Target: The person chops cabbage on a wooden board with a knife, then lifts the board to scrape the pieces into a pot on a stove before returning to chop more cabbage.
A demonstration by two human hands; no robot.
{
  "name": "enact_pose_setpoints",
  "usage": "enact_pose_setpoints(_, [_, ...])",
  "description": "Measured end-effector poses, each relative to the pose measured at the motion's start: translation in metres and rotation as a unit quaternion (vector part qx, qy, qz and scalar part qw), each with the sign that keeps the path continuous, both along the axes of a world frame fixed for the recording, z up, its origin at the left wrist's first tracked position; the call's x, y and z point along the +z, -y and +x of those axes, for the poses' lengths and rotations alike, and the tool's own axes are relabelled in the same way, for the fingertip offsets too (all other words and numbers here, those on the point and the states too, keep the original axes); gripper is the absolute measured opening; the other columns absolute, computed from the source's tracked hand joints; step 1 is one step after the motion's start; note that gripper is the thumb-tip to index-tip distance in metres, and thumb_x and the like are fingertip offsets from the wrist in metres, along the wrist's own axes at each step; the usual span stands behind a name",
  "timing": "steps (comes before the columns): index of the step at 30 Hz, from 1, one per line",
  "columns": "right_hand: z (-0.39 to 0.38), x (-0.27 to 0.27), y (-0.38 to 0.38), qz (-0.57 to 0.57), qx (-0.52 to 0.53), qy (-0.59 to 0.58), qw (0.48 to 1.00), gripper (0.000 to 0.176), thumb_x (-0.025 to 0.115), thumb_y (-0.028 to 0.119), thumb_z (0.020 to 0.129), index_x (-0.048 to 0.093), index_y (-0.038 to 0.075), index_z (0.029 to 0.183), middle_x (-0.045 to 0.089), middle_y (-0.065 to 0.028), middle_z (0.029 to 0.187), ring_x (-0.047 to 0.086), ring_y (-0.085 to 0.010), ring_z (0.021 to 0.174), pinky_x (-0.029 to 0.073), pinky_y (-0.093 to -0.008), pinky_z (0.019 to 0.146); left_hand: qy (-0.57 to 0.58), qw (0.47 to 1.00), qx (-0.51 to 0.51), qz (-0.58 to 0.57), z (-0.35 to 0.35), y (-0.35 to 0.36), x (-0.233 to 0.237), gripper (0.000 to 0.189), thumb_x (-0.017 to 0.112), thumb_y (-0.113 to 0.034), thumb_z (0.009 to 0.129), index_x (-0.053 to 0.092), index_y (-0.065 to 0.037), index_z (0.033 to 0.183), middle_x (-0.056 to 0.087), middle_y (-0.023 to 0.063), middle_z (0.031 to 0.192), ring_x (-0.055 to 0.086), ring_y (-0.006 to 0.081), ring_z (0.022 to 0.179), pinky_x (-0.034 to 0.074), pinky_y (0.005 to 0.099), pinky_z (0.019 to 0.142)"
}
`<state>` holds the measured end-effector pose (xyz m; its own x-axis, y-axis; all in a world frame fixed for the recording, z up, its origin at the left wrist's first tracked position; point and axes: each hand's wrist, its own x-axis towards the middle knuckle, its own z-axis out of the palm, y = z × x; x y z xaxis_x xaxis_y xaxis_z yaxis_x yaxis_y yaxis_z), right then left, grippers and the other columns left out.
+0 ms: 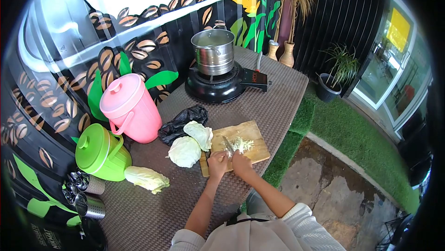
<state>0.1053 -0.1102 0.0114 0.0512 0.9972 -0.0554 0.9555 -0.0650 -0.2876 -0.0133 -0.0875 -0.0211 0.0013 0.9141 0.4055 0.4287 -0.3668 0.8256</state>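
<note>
Matt pale wood cutting board (248, 135); bright metal knife (227, 143); shiny steel pot (213, 52); glossy plastic pink jug (132, 107) and green jug (99, 153); rough brown woven tabletop (153, 204).

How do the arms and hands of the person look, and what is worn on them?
The left hand and the right hand are bare, without gloves, and the forearms are uncovered too. A pale, knit-looking left sleeve and right sleeve begin near the elbows. No watch or ring is discernible.
</note>
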Motion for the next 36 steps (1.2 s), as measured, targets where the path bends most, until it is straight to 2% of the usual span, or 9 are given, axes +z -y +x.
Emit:
enact_pose_setpoints(6, [-0.005, 0.009, 0.020, 0.010, 0.050, 0.042, 0.998, 0.023, 0.050, 0.018, 0.088, 0.049, -0.002, 0.099, 0.067, -0.0153, 0.075, 0.069, -0.0317, 0.072, 0.056, -0.0394, 0.061, -0.006, 0.999, 0.010, 0.048, -0.001, -0.002, -0.008, 0.024, 0.065, -0.003, 0.078, 0.068, 0.000, 0.101, 0.068, 0.0159, 0.098, 0.065, 0.0274, 0.083, 0.050, 0.0342, 0.076])
enact_pose_setpoints(8, [-0.017, -0.010, 0.026, 0.009, -0.043, 0.025, 0.999, 0.022, 0.050, 0.017, 0.088, 0.049, -0.002, 0.100, 0.067, -0.0159, 0.075, 0.069, -0.0306, 0.072, 0.057, -0.0394, 0.061, 0.016, 0.999, 0.006, 0.027, 0.001, 0.000, -0.002, 0.023, 0.065, -0.003, 0.078, 0.068, 0.001, 0.101, 0.067, 0.0163, 0.099, 0.064, 0.0283, 0.084, 0.049, 0.0351, 0.077])
enact_pose_setpoints(10, [-0.016, -0.010, 0.021, 0.013, -0.043, 0.020, 0.999, 0.021, 0.049, 0.016, 0.088, 0.049, -0.002, 0.099, 0.067, -0.0172, 0.074, 0.070, -0.0293, 0.072, 0.057, -0.0394, 0.061, 0.038, 0.999, 0.003, 0.006, 0.001, 0.000, -0.001, 0.023, 0.064, -0.003, 0.079, 0.067, 0.001, 0.101, 0.066, 0.0167, 0.100, 0.063, 0.0293, 0.086, 0.049, 0.0359, 0.078])
enact_pose_setpoints(12, [-0.009, -0.008, 0.009, 0.018, -0.014, 0.006, 1.000, 0.022, 0.049, 0.016, 0.088, 0.048, -0.003, 0.100, 0.066, -0.0182, 0.074, 0.070, -0.0287, 0.072, 0.057, -0.0393, 0.061, -0.038, 0.996, 0.012, 0.081, 0.000, 0.000, -0.002, 0.023, 0.064, -0.001, 0.078, 0.067, 0.001, 0.100, 0.065, 0.0154, 0.096, 0.059, 0.0316, 0.090, 0.047, 0.0381, 0.079])
enact_pose_setpoints(16, [0.002, 0.012, 0.005, -0.001, 0.030, 0.031, 0.999, 0.023, 0.049, 0.014, 0.088, 0.048, -0.005, 0.101, 0.067, -0.0168, 0.073, 0.070, -0.0289, 0.071, 0.057, -0.0394, 0.061, -0.057, 0.993, 0.036, 0.097, 0.003, 0.004, 0.006, 0.022, 0.064, 0.000, 0.076, 0.068, 0.000, 0.098, 0.063, 0.0138, 0.091, 0.055, 0.0325, 0.092, 0.045, 0.0391, 0.080])
enact_pose_setpoints(18, [0.001, 0.021, 0.015, -0.020, 0.040, -0.010, 0.999, 0.022, 0.055, 0.007, 0.083, 0.046, -0.004, 0.100, 0.066, -0.0213, 0.083, 0.068, -0.0350, 0.077, 0.056, -0.0408, 0.063, -0.069, 0.994, 0.052, 0.074, 0.004, 0.001, 0.008, 0.019, 0.064, -0.001, 0.076, 0.068, 0.000, 0.094, 0.062, 0.0125, 0.090, 0.054, 0.0322, 0.091, 0.045, 0.0390, 0.080])
enact_pose_setpoints(21, [-0.017, -0.002, 0.023, -0.023, -0.057, -0.016, 0.998, 0.025, 0.059, 0.006, 0.080, 0.047, -0.004, 0.100, 0.066, -0.0204, 0.081, 0.068, -0.0345, 0.076, 0.056, -0.0404, 0.060, -0.080, 0.994, 0.024, 0.067, 0.001, -0.004, -0.005, 0.016, 0.064, -0.001, 0.076, 0.069, 0.000, 0.091, 0.062, 0.0119, 0.091, 0.054, 0.0315, 0.090, 0.045, 0.0391, 0.080])
enact_pose_setpoints(30, [-0.003, -0.010, 0.014, 0.050, 0.036, 0.011, 0.998, 0.023, 0.053, 0.013, 0.085, 0.047, -0.004, 0.101, 0.067, -0.0171, 0.075, 0.069, -0.0287, 0.067, 0.056, -0.0382, 0.052, -0.068, 0.995, 0.022, 0.063, 0.002, -0.003, -0.007, 0.014, 0.065, 0.000, 0.078, 0.070, -0.002, 0.090, 0.063, 0.0103, 0.090, 0.055, 0.0286, 0.087, 0.047, 0.0368, 0.076])
enact_pose_setpoints(36, [-0.016, -0.009, 0.013, 0.001, -0.025, -0.002, 1.000, 0.027, 0.052, 0.013, 0.086, 0.047, -0.006, 0.104, 0.067, -0.0173, 0.078, 0.070, -0.0279, 0.071, 0.056, -0.0385, 0.054, -0.069, 0.995, 0.026, 0.066, 0.002, -0.002, -0.007, 0.012, 0.065, 0.001, 0.077, 0.071, -0.001, 0.088, 0.064, 0.0096, 0.088, 0.056, 0.0273, 0.087, 0.047, 0.0353, 0.075])
